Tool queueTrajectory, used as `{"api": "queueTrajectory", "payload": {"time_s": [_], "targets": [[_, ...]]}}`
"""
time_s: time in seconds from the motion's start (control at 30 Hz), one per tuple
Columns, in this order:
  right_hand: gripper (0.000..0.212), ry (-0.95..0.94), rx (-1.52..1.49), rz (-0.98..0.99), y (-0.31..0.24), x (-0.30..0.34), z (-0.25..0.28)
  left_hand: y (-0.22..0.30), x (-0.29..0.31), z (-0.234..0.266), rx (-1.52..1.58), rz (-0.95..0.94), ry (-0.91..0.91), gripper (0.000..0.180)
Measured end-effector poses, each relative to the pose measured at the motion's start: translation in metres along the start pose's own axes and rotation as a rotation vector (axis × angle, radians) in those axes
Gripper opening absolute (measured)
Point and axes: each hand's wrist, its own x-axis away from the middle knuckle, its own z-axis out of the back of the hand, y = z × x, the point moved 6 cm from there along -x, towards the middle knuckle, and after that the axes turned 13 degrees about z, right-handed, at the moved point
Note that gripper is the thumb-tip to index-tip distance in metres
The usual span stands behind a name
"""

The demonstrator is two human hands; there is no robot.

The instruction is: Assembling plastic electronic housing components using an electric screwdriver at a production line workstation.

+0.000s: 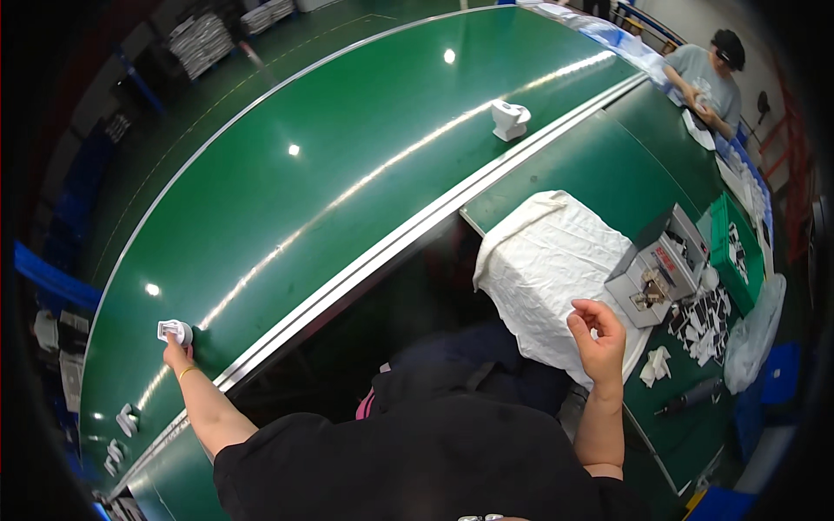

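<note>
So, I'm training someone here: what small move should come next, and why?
Probably draw the white part toward the white cloth: the left hand touches it on the green work surface, and the right hand is by the cloth, loosely curled, seemingly free to help. Whether the part is being picked up or set down can't be told, though.

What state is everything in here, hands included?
Left hand: holding a white part.
Right hand: empty, fingers loosely curled.
Far white part: standing upright, untouched.
White cloth: spread out, wrinkled.
Green bin: open, with parts inside.
Grey box: open, with things inside.
Dark tool: lying down.
White tissue: crumpled.
Plastic bag: crumpled.
</note>
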Motion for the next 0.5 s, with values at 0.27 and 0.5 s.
{"api": "queueTrajectory", "payload": {"time_s": [0.27,0.5], "targets": [[0.018,0.129,-0.021,-0.071,0.004,0.011,-0.011,0.006,0.261,-0.270,0.014,-0.437,-1.032,0.034],[0.057,0.160,-0.188,-0.107,0.013,0.003,-0.043,-0.123,0.687,-0.299,-0.004,0.234,-1.874,0.063]]}}
